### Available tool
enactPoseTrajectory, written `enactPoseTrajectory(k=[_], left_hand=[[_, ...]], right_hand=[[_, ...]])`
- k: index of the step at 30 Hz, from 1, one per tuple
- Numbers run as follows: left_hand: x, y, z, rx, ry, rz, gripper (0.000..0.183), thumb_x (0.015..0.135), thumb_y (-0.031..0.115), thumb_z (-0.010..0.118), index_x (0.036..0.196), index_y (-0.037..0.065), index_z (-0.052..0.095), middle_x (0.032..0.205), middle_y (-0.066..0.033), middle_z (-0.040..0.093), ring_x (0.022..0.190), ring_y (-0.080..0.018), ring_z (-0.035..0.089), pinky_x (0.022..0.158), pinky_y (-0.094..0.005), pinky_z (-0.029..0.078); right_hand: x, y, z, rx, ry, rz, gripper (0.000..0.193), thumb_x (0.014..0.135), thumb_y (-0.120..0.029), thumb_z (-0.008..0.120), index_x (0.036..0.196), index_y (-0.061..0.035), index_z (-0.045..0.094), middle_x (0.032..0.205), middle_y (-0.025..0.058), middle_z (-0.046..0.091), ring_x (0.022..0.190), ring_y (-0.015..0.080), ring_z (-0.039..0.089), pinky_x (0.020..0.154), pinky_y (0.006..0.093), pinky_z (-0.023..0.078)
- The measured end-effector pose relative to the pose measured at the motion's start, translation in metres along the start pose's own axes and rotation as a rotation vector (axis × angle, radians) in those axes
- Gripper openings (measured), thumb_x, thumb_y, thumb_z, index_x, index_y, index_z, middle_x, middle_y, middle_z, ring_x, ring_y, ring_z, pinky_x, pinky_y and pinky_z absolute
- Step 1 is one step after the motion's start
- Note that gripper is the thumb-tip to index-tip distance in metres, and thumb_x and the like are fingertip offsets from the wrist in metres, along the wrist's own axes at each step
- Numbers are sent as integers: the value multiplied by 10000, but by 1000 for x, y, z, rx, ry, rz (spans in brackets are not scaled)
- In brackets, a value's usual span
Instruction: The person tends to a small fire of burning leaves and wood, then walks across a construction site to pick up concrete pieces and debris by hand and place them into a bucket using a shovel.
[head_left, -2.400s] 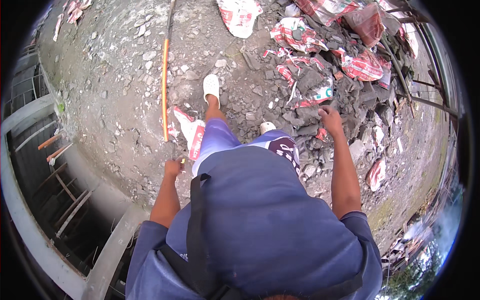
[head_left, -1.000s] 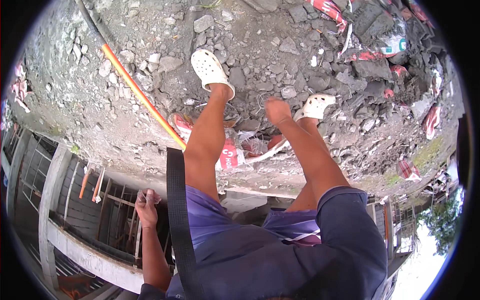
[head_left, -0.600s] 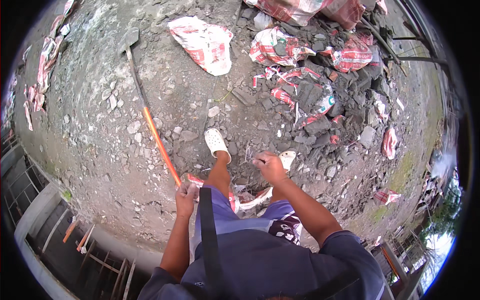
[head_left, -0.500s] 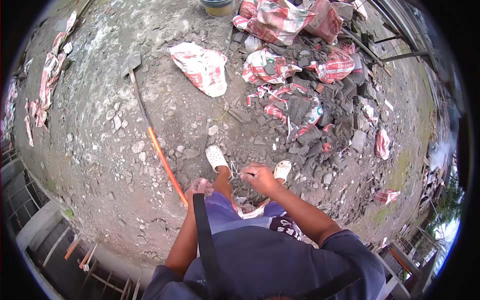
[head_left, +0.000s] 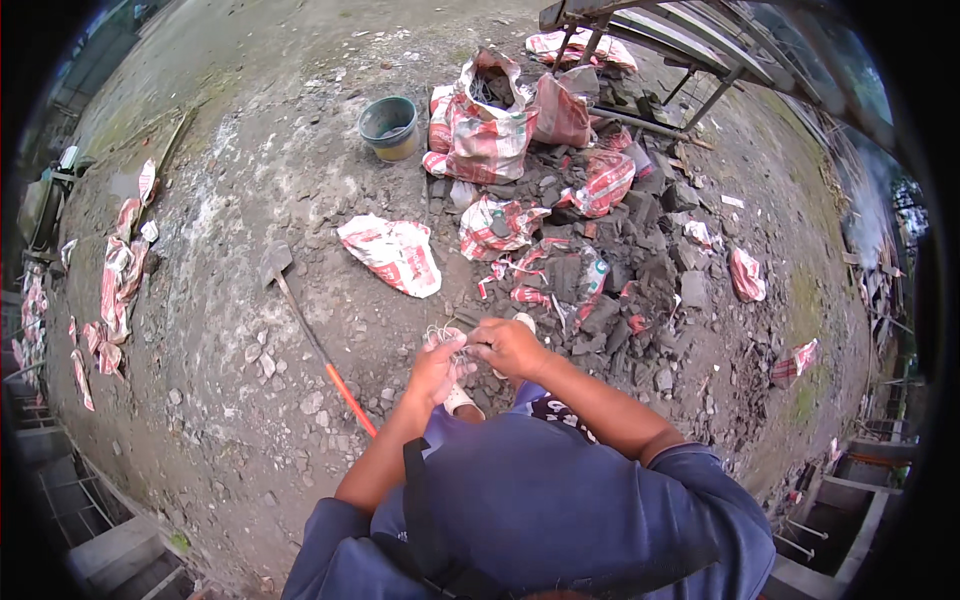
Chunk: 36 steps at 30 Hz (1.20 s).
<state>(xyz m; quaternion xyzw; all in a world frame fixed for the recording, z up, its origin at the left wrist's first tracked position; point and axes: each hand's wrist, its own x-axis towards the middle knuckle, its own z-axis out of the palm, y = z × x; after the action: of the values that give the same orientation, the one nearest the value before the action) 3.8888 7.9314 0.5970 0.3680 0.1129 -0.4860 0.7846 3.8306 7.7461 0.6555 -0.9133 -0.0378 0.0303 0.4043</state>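
Note:
In front of my body both hands meet at a tangle of thin pale string (head_left: 438, 332). My left hand (head_left: 434, 368) is closed on the string, whose loops stick up past the fingertips. Right against it, my right hand (head_left: 508, 350) pinches part of the same tangle between thumb and fingers; the exact grip is partly hidden. Below the hands a white clog (head_left: 462, 404) shows on one foot. A shovel (head_left: 318, 345) with an orange handle end lies on the ground left of my left hand.
Ahead lies a flat red-and-white sack (head_left: 392, 254). Farther off stand a rubble-filled sack (head_left: 488, 130) and a bucket (head_left: 389, 128). Broken concrete (head_left: 650, 270) and torn sacks cover the ground on the right. A metal frame (head_left: 690, 50) juts in at upper right.
My left hand has moved from the dark strap to my right hand and now grips the string. The view has tilted up, showing more of the bucket and the filled sack.

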Motion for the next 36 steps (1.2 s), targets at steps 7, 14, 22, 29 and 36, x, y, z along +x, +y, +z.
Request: enactPoseTrajectory(k=[7, 14, 22, 29, 36], left_hand=[[40, 61, -2, -21, 162, 87, 188, 918, 205, 608, 1065, 91, 583, 1017, -102, 665, 845, -217, 651, 682, -373, 534], [93, 125, -68, -81, 524, 275, 228, 911, 287, 617, 973, 69, 596, 842, -62, 657, 737, -188, 650, 614, -316, 545], [166, 148, -62, -158, 743, 195, 244, 903, 330, 604, 957, 92, 590, 842, -46, 626, 758, -179, 647, 653, -337, 556], [337, 169, -14, 89, 424, -52, 205, 898, 275, 604, 972, 83, 611, 833, -52, 636, 743, -178, 629, 672, -345, 546], [527, 194, 1, 221, 459, -253, 349, 902, 324, 620, 1149, 95, 528, 1037, -122, 551, 899, -252, 602, 785, -442, 552]], right_hand=[[-27, 70, -82, 140, 227, 368, 362, 880, -241, 692, 1169, -24, 662, 1079, 158, 690, 946, 256, 674, 839, 350, 516], [-208, 355, -29, 358, 439, 1063, 266, 853, -233, 637, 946, 8, 702, 737, 121, 675, 656, 222, 647, 612, 379, 490], [-356, 427, 51, 58, -379, 1211, 208, 873, -236, 609, 931, -54, 693, 880, 87, 698, 721, 240, 681, 616, 388, 545], [-247, 378, 0, 897, 626, 1456, 134, 893, -159, 581, 961, -44, 598, 732, 41, 565, 556, 154, 555, 435, 314, 447], [-196, 342, 2, 857, 1199, 1356, 79, 902, -132, 567, 938, -66, 591, 675, 7, 535, 505, 129, 526, 393, 273, 372]])
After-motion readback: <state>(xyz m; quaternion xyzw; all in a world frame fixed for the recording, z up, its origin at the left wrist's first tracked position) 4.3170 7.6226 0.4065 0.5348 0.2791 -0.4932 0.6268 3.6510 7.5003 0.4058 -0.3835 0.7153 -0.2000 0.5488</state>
